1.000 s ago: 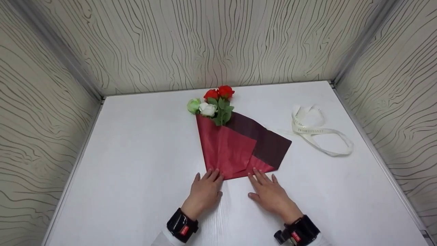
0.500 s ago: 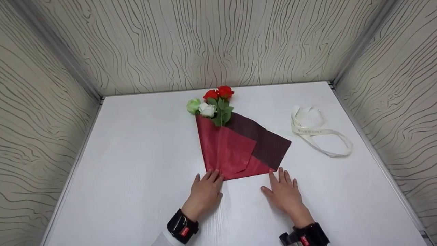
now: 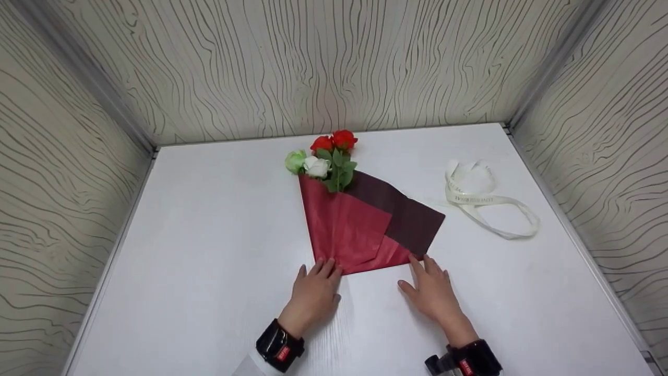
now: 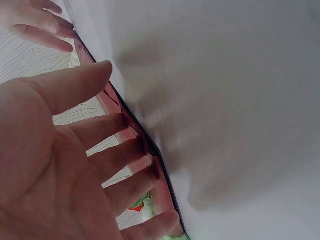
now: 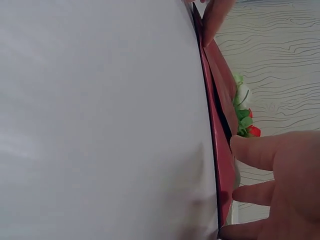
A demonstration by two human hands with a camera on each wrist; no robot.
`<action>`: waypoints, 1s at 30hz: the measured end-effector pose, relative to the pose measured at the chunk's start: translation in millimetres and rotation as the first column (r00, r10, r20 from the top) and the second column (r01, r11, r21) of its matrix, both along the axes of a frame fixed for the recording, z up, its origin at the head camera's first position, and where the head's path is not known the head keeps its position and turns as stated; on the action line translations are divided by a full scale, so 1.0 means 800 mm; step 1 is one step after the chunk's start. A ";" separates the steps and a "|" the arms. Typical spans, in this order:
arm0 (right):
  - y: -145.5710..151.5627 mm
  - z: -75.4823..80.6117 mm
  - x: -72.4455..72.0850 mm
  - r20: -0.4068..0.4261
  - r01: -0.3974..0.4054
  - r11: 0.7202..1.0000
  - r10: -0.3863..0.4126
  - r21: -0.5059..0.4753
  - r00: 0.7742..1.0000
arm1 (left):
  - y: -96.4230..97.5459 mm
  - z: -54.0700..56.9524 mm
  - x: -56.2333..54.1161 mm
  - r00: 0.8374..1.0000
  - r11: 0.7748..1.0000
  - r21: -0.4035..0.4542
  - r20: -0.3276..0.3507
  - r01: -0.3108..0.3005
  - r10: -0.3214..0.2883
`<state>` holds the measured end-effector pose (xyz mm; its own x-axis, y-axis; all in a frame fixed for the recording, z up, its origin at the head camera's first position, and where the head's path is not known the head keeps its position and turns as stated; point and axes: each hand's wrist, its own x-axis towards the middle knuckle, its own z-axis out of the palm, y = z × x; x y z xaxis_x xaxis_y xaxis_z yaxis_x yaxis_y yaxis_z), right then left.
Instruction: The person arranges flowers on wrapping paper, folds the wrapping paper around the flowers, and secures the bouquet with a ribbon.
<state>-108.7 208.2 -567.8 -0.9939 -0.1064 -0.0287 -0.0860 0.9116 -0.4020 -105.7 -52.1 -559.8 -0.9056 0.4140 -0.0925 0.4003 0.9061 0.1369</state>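
Note:
Red wrapping paper (image 3: 360, 230) with a dark inner side lies folded around a small bunch of flowers on the table. Red roses (image 3: 344, 139), a white flower (image 3: 317, 166), a light green flower (image 3: 296, 162) and leaves stick out of its top. My left hand (image 3: 313, 295) presses straight fingertips on the paper's lower left corner. At the lower right corner of the paper, the fingertips of my right hand (image 3: 433, 292) touch the folded edge, its thumb held apart. In the left wrist view, the left fingers (image 4: 125, 152) lie spread along the paper's edge. The stems are hidden inside the paper.
A cream ribbon (image 3: 490, 201) with printed lettering lies loosely looped on the right of the white table (image 3: 219, 235). Wood-patterned panels (image 3: 334, 68) stand along the back and both sides. A black band (image 3: 280, 344) is on each wrist.
My right hand has slid right along the paper's lower edge to its right corner, then shifted slightly since half a second ago. My left hand and the flowers have stayed in place.

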 end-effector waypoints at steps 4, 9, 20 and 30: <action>-0.008 0.002 0.008 0.002 0.034 0.996 -0.034 0.084 0.999 | 0.001 -0.001 0.000 1.000 1.000 0.005 -0.011 0.007 -0.007; -0.027 0.004 0.014 -0.013 0.048 0.979 -0.046 0.198 0.999 | 0.000 0.000 0.000 0.999 1.000 -0.004 -0.038 0.015 -0.015; -0.050 -0.001 0.008 -0.118 0.061 0.920 -0.016 0.387 0.993 | -0.002 0.002 -0.001 1.000 1.000 -0.001 -0.017 0.011 -0.011; -0.040 0.002 0.005 -0.081 0.039 0.934 -0.010 0.355 0.997 | 0.000 0.000 0.000 1.000 1.000 -0.007 -0.004 0.011 -0.011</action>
<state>-104.4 176.0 -566.1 -0.9968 -0.0788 0.0164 -0.0795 0.9959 -0.0436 -106.1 -52.2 -560.1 -0.9014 0.4232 -0.0915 0.4106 0.9026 0.1292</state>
